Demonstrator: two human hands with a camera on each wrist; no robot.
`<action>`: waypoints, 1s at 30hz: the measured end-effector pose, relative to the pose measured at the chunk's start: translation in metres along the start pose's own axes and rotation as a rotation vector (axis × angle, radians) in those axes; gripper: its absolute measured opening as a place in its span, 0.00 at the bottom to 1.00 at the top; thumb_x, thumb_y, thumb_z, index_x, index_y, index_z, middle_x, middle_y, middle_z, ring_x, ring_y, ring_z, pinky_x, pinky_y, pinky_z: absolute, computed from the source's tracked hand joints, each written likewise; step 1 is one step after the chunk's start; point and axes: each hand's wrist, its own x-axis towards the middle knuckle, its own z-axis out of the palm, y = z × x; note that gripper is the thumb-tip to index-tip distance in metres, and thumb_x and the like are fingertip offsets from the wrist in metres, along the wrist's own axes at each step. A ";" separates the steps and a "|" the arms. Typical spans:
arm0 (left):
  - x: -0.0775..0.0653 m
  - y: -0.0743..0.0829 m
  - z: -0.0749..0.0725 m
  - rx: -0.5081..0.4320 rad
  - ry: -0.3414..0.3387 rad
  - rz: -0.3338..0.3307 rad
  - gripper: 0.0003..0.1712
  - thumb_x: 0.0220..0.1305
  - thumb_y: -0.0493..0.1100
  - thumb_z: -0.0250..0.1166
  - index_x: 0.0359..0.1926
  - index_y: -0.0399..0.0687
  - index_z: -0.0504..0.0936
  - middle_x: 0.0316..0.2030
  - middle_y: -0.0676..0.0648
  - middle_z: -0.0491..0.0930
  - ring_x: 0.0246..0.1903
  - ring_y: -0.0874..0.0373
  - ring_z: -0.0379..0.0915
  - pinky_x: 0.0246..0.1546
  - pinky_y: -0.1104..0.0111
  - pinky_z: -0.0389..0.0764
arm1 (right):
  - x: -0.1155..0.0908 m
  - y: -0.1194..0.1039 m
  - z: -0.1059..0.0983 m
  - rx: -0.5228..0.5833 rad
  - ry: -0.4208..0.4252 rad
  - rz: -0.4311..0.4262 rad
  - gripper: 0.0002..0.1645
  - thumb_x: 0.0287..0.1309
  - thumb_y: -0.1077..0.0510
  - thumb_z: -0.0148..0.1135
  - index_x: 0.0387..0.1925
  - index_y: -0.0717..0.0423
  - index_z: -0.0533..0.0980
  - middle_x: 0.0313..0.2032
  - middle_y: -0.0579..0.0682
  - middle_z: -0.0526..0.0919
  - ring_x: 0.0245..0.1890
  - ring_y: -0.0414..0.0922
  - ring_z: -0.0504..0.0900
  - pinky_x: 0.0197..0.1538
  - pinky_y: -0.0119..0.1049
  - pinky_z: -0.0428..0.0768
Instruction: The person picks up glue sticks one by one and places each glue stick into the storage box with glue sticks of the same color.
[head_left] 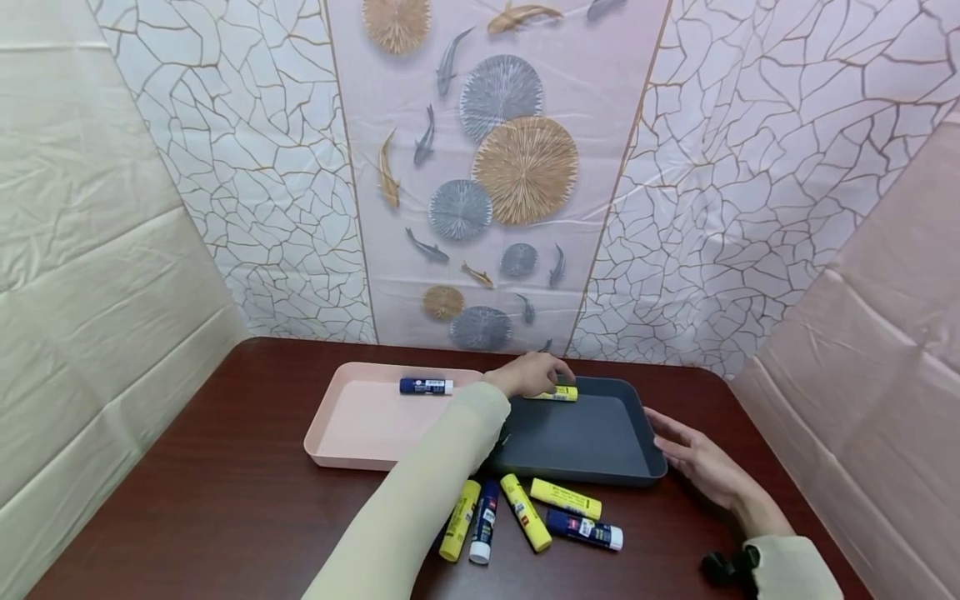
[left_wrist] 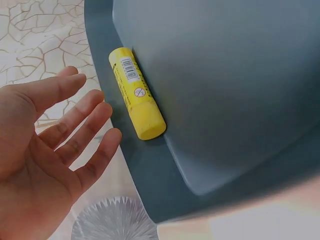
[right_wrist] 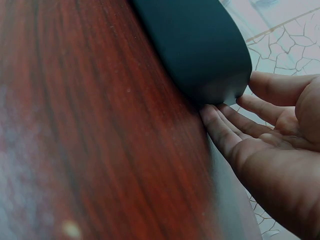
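Observation:
In the head view my left hand (head_left: 534, 375) reaches over the back left of the dark grey tray (head_left: 592, 433). A yellow glue stick (left_wrist: 137, 95) lies inside that tray along its wall. The left wrist view shows the left hand (left_wrist: 65, 135) with spread fingers, beside the tray's rim and apart from the glue stick. My right hand (head_left: 697, 462) is at the tray's right side, its fingers touching the outer wall. Seen from the right wrist, the right hand's fingers (right_wrist: 225, 130) are extended against the tray's lower edge, with the thumb by the corner.
A pink tray (head_left: 360, 417) stands left of the grey one, holding a blue glue stick (head_left: 426, 386) with a white cap. In front lie several yellow and blue glue sticks, including a yellow one (head_left: 566, 498) and a blue one (head_left: 583, 529). Patterned sheets (head_left: 480, 208) enclose the brown table (head_left: 187, 500).

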 end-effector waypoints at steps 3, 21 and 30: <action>-0.003 -0.001 -0.004 0.005 0.009 0.014 0.21 0.77 0.34 0.59 0.65 0.52 0.82 0.56 0.45 0.82 0.53 0.56 0.78 0.47 0.67 0.79 | 0.001 -0.001 -0.001 0.003 0.000 0.007 0.42 0.81 0.55 0.51 0.84 0.57 0.42 0.81 0.66 0.41 0.63 0.26 0.72 0.60 0.24 0.74; -0.016 -0.012 -0.006 -0.089 0.058 0.024 0.20 0.76 0.34 0.60 0.65 0.48 0.82 0.56 0.41 0.83 0.55 0.52 0.80 0.45 0.66 0.79 | 0.001 0.000 0.000 0.007 -0.009 -0.005 0.43 0.81 0.55 0.50 0.83 0.59 0.42 0.81 0.68 0.40 0.63 0.26 0.73 0.60 0.24 0.74; -0.023 -0.015 -0.008 -0.150 0.078 0.031 0.20 0.76 0.34 0.59 0.65 0.48 0.82 0.55 0.41 0.83 0.52 0.53 0.79 0.44 0.65 0.79 | 0.002 0.001 0.001 0.016 0.016 0.019 0.42 0.81 0.55 0.51 0.84 0.57 0.43 0.81 0.64 0.42 0.62 0.25 0.73 0.60 0.24 0.74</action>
